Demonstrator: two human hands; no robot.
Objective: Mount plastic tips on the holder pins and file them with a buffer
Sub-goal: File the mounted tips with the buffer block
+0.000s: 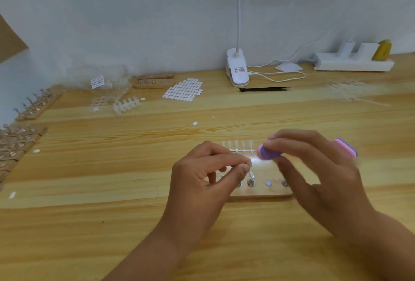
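Here left hand (208,173) pinches a tip (250,164); right hand (314,168) grips buffer (268,152).

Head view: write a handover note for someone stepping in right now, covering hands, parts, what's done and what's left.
Left hand: fingers pinch a clear plastic tip above the wooden holder.
Right hand: grips the buffer, one end at that tip.
Tip strip: on the table just behind the holder, several tips attached.
Done: one tip is being filed.
Left: visible holder pins look bare, though the image is blurred; mount and file the rest.
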